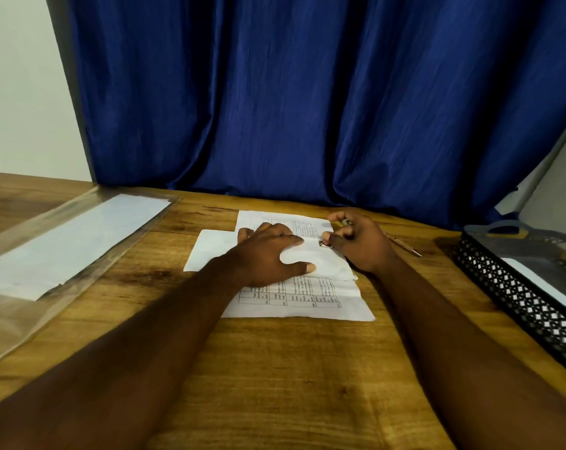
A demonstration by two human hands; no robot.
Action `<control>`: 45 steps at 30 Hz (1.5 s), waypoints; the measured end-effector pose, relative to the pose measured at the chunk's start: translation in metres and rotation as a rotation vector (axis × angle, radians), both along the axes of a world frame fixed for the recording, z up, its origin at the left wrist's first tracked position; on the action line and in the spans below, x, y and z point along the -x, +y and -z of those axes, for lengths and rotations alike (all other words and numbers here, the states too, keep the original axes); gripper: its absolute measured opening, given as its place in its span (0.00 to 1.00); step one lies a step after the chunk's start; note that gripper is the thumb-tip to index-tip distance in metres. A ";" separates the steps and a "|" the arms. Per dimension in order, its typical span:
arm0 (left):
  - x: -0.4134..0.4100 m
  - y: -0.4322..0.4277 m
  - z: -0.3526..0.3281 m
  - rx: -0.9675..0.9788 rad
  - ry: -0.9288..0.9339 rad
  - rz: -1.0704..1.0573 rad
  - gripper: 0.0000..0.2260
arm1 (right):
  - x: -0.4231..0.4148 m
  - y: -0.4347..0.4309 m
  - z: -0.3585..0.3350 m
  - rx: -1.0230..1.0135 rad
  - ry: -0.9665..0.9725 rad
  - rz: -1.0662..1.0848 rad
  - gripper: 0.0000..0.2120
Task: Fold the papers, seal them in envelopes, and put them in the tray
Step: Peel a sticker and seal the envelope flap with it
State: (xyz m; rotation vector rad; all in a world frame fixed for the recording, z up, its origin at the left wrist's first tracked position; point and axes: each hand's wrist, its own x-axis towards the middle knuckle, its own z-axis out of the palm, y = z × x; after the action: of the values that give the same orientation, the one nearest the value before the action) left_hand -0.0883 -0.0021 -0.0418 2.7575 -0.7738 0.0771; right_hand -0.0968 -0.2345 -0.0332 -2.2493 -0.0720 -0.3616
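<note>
Tugging could skew the envelope
Spread left hand pins it; right hand pinches a small metal piece at its edge.

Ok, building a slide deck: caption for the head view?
Left hand presses an envelope flat on printed papers; right hand works at its end.

We see a table of brown wood grain, smooth with a soft sheen. On the table lie printed papers, matt white and slightly creased, and over them a plain matt envelope. At the table's left a clear plastic sleeve shines glossy. At the table's right stands a black tray of perforated metal. Behind the table hangs a curtain of blue cloth, crinkled, faintly lustrous.
</note>
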 end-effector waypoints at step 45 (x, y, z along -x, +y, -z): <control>0.002 0.001 0.002 0.099 -0.285 0.016 0.39 | -0.006 -0.002 -0.006 -0.153 0.011 -0.092 0.03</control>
State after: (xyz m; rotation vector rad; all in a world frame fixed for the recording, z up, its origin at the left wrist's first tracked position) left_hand -0.0902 -0.0011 -0.0436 2.6777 -0.8359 0.5003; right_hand -0.0911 -0.2365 -0.0270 -2.0889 -0.1373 -0.2951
